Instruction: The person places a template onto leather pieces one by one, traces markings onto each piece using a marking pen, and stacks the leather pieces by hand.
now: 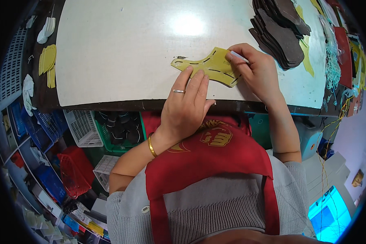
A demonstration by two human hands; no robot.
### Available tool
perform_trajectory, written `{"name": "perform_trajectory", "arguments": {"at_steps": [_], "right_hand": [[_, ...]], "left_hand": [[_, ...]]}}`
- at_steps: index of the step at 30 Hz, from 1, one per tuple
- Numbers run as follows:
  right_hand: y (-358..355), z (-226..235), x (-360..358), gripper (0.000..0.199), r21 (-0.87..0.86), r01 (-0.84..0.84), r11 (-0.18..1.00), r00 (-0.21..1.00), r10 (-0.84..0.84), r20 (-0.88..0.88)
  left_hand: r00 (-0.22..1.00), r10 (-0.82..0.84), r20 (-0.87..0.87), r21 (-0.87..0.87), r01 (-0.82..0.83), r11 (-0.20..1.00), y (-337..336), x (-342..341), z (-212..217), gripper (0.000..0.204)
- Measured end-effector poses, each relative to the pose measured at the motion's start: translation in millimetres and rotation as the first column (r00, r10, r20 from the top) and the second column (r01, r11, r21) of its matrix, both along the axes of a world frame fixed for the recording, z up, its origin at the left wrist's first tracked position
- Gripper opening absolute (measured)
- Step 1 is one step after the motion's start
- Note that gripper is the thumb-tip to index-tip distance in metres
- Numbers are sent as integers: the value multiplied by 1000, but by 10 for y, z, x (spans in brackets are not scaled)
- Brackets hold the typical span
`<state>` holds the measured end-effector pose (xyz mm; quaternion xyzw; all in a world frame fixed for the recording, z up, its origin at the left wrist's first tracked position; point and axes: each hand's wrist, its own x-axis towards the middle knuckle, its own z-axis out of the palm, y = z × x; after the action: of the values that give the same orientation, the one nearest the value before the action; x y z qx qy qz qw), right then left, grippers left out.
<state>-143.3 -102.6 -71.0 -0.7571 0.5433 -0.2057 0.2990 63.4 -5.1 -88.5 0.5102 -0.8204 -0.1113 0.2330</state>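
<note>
A yellow template (pixel 218 67) with black slots along its edges lies on the white tabletop (pixel 122 53) before me. My left hand (pixel 187 106) rests on its near left part, fingers stretched out and pressing it flat. In a pinch, my right hand (pixel 259 70) holds a slim white pen (pixel 240 57) at the template's right end. The pen's tip is hidden by my fingers. A dark edge shows under the template's lower side; what it belongs to is mostly covered. Behind my right hand lies a stack of dark brown cut pieces (pixel 282 38).
Yellow pieces (pixel 49 59) and white pieces (pixel 47 30) lie beyond the table's left edge. At the right are tangled pale cords (pixel 333 65) and a red board (pixel 343 57). Below stand a green crate (pixel 105 142) of black items, a white crate (pixel 83 128) and a red basket (pixel 74 173).
</note>
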Motion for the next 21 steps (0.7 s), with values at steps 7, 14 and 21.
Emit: {"name": "perform_trajectory", "arguments": {"at_steps": [7,14,21], "right_hand": [[-95,9,-277,21,93,61,994,989,-73,129],[23,-5,-254,18,-105,59,993,998,-60,2],[-113,72,-327,13,-454,7,891,986,-82,-146]], "left_hand": [[995,-26,91,-183,43,982,-246,79,42,39],[969,-95,228,-132,127,983,-279,63,145,43],[982,-99,162,-148,123,981,-189,-73,104,42]]}}
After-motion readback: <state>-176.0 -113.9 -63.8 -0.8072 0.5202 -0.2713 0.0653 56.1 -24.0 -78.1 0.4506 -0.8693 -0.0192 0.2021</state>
